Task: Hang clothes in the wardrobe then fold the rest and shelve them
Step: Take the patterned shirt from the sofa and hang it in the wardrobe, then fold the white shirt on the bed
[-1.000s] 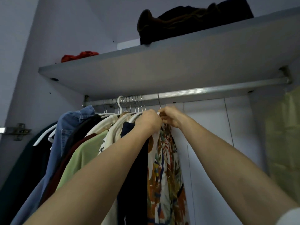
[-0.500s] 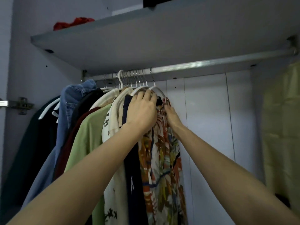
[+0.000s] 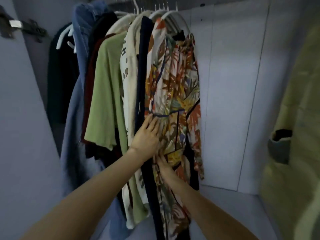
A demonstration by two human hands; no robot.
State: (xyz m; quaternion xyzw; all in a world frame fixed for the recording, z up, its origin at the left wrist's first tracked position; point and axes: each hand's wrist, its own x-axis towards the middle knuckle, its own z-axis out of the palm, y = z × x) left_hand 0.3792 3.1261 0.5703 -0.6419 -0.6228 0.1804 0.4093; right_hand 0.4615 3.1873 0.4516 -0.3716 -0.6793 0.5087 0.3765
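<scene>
The wardrobe [image 3: 233, 101] has pale back panels, and a row of clothes hangs along its left and middle part. From the left hang a dark garment [image 3: 60, 80], a blue denim shirt [image 3: 78, 70], a light green shirt [image 3: 105, 94], a cream patterned garment [image 3: 128, 66] and a navy garment [image 3: 142, 70]. The rightmost piece is the leaf-print shirt [image 3: 174, 87], which hangs on a white hanger [image 3: 173, 16] beside the navy garment. A yellow-green fabric [image 3: 294, 135] fills the right edge. The left hand [image 3: 147, 135] lies flat against the leaf-print shirt at mid-height, its grip wide, fingers straight and holding nothing. The right hand [image 3: 166, 168] touches the same shirt just below; whether its grip pinches the cloth I cannot tell.
</scene>
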